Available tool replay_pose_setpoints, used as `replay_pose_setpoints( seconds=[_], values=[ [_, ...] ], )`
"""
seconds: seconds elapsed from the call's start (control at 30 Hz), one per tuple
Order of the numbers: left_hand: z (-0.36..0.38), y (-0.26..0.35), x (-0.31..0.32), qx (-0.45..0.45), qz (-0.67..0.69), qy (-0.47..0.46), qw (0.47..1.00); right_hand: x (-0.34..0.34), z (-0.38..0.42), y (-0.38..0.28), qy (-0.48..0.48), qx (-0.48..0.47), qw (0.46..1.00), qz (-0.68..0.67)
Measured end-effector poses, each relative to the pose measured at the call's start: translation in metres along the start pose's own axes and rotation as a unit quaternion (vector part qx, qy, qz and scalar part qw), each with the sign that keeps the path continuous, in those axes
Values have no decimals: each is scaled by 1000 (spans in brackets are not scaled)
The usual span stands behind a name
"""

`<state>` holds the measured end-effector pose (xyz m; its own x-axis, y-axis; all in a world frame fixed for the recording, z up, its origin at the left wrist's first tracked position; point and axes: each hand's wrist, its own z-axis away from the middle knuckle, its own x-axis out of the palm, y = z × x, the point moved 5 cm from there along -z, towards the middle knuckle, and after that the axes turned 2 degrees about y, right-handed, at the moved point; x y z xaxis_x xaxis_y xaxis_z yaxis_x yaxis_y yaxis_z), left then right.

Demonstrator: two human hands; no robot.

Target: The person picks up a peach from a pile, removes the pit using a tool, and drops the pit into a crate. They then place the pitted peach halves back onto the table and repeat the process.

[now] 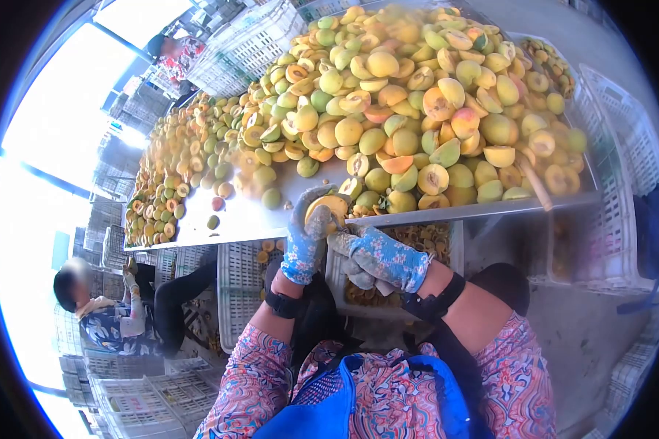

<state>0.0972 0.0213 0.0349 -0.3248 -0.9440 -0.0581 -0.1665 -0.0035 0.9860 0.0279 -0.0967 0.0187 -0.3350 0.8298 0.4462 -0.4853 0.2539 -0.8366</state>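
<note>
My left hand (pixel 307 233), in a blue floral glove with a soiled grey palm, is closed around a yellow peach half (pixel 332 205) at the table's front edge. Close beside it, my right hand (pixel 377 257) in a matching glove has its fingers curled, with the fingertips near the fruit. What the right hand grips is hidden by the glove. Beyond both hands a large heap of yellow-green peaches (pixel 383 64), many cut in half with brown centres showing, covers much of the metal table (pixel 231 217).
Below the table edge, a crate (pixel 454 252) holds cut scraps, and a white crate (pixel 236 293) stands left of it. A wooden stick (pixel 536 183) lies at the heap's right. One person (pixel 117 314) sits at the left; another (pixel 177 58) is behind the table. Stacked crates (pixel 252 44) surround it.
</note>
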Motion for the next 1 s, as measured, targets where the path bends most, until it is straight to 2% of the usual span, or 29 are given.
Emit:
replay_pose_setpoints(
  seconds=[0.07,0.1,0.17,0.2,0.27,0.33,0.4,0.43,0.53,0.57,0.6,0.63,0.73,0.77,0.8,0.87,0.9,0.93,1.0],
  values=[
    [1,1,2,39,29,13,999,11,4,0,-104,31,977,-186],
    [2,3,4,37,30,15,999,11,7,-2,-104,34,976,-186],
    [4,8,10,16,66,-5,998,17,13,-6,-153,59,945,-283],
    [6,14,13,15,66,-4,998,17,14,-5,-153,60,945,-282],
    [8,19,26,-31,147,-58,987,19,16,-5,-207,73,926,-307],
    [3,17,22,-24,125,-60,990,16,16,-3,-196,69,932,-298],
    [0,12,21,-46,110,-113,986,13,18,-2,-187,66,937,-287],
    [0,-1,16,-92,185,-71,976,8,21,-3,-167,53,948,-267],
    [0,4,-4,-92,128,-22,987,-6,24,-2,-143,53,958,-242],
    [2,15,-13,-74,62,-43,994,-11,25,-1,-97,53,984,-139],
    [5,18,-24,-73,63,-40,995,-16,27,-2,-52,52,997,-33],
    [9,20,-38,-66,37,-11,997,-17,37,-15,-30,65,992,99],
    [34,44,-90,-95,6,36,995,-32,28,14,-20,41,994,103],
    [44,46,-115,-131,-10,9,991,-32,33,5,8,80,975,206],
    [53,45,-141,-167,-27,-18,985,-33,33,5,6,80,975,206],
    [61,32,-187,-135,-314,-36,939,-37,34,6,3,73,957,282],
    [60,18,-208,-143,-371,12,917,-38,31,7,14,53,948,314],
    [52,21,-200,-144,-371,13,917,-35,32,3,12,54,948,314],
    [14,29,-168,-59,-394,32,917,-29,34,-9,18,63,951,301]
  ],
)
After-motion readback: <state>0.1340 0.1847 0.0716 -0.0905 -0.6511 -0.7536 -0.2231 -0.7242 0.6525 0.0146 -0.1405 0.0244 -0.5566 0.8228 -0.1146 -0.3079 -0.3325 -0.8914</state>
